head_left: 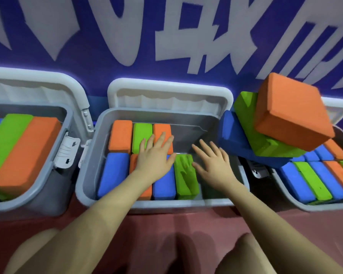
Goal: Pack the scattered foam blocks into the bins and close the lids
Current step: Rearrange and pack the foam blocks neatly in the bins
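Reaching into mid bin [87, 155], L hand [154, 157] flat on blocks [143, 138], R hand [212, 163] spread

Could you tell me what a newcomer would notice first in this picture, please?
Probably the tilted stack of orange block, green block and blue block piled over the right bin. Next, the left hand and right hand spread open over the half-filled middle bin.

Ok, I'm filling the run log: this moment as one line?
left hand flat on blocks | right hand open over gap | middle bin part-filled | lids open
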The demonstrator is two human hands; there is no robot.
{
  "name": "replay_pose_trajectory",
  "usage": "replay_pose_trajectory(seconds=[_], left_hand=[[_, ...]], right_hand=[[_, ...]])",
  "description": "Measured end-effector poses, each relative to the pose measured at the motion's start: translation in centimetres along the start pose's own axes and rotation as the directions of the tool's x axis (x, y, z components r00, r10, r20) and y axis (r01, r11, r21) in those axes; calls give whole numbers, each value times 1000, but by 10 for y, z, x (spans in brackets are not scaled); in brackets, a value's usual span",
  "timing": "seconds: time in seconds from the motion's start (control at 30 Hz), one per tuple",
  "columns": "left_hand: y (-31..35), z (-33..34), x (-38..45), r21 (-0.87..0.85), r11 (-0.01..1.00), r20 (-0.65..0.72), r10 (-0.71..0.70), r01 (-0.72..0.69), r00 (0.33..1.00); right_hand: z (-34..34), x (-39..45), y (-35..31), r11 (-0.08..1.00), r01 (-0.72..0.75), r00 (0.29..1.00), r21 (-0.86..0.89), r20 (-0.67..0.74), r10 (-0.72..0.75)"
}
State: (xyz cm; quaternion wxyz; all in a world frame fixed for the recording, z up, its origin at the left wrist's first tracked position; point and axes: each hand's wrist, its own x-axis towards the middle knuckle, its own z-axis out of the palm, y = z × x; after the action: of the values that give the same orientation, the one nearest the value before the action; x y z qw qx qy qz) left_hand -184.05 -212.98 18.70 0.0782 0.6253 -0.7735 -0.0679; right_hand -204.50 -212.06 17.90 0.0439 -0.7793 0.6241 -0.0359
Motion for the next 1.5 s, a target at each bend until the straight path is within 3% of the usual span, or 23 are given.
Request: replay_pose_trajectory(seconds=[0.13, 0.33, 0.53, 0.7, 0.97, 1.03, 1.2, 1.33, 1.43, 1.5], left_hand=[[30, -49, 7, -2, 984, -167, 177, -180, 970], [90, -96, 32, 135, 938, -163, 338, -318, 927], [171, -106, 60, 176, 861, -66, 494, -478, 867], [211, -89, 79, 168, 858, -5, 494, -486, 870], [208, -88, 81, 213, 836, -59, 528, -506, 847], [203, -93, 80, 239, 813, -153, 571, -530, 807], [183, -106, 79, 442, 759, -455, 649, -479, 609], [162, -126, 81, 609, 661, -520, 750, -439, 408], [149, -130, 79, 607, 672, -549, 740, -424, 388], [140, -126, 76, 546, 732, -596, 681, -407, 425]], right_hand=[[-61, -7, 15, 996, 60, 938, -69, -336, -80], [-125, -27, 66, 993, -43, 813, -110, -581, -29], [-133, -50, 137, 965, -201, 846, -170, -527, 83], [-130, -54, 156, 942, -264, 880, -209, -451, 146], [-125, -47, 170, 983, -88, 829, -160, -559, -17], [-129, -48, 165, 988, -38, 779, -146, -624, -62], [-150, -41, 151, 986, 101, 680, -136, -714, -168], [-162, -28, 138, 970, 213, 604, -117, -764, -225], [-165, -21, 132, 953, 300, 610, -41, -760, -225], [-161, -21, 130, 946, 304, 675, 112, -726, -131]])
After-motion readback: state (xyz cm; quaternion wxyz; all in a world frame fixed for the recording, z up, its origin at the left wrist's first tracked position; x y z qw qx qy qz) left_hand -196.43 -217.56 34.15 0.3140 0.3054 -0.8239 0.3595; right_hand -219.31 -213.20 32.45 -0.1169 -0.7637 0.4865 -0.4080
